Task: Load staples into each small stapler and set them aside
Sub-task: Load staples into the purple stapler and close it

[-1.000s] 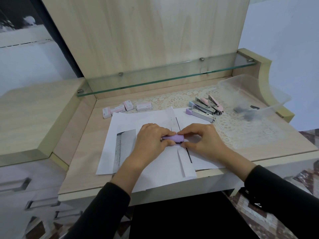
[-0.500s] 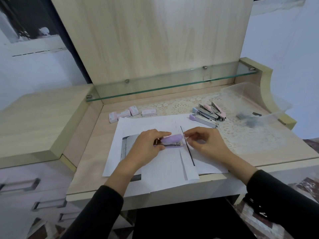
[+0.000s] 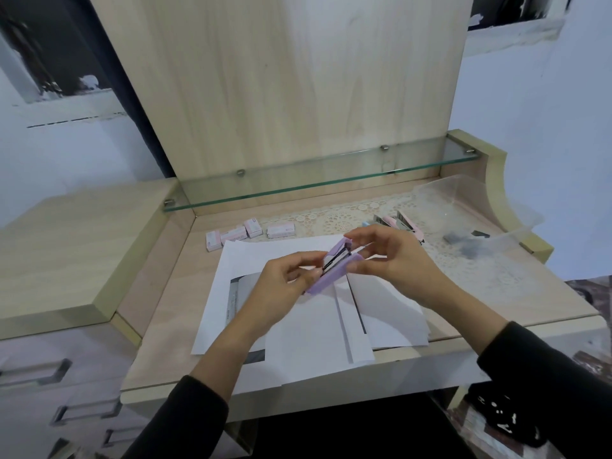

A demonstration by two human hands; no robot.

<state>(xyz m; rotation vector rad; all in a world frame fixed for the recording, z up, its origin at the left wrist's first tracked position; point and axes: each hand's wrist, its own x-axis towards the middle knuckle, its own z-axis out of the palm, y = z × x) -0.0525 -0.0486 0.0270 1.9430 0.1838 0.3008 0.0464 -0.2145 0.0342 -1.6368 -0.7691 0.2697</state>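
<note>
A small lilac stapler [image 3: 334,271] is held up above the white paper sheets [image 3: 298,329], its top swung open so the dark metal track shows. My left hand [image 3: 281,286] grips its lower rear end. My right hand [image 3: 387,263] pinches the raised front tip with thumb and fingers. Behind my right hand, several more small staplers [image 3: 402,223] lie in a cluster on the lace mat, partly hidden. Several pink staple boxes [image 3: 236,234] lie in a row at the back left of the desk.
A clear plastic container [image 3: 480,207] with dark items inside stands at the back right. A glass shelf [image 3: 314,180] runs above the desk's rear. A raised wooden ledge [image 3: 66,253] flanks the left, with drawers below it.
The stapler has been lifted off the paper and its top opened wider. Both hands rose with it, and the camera moved closer.
</note>
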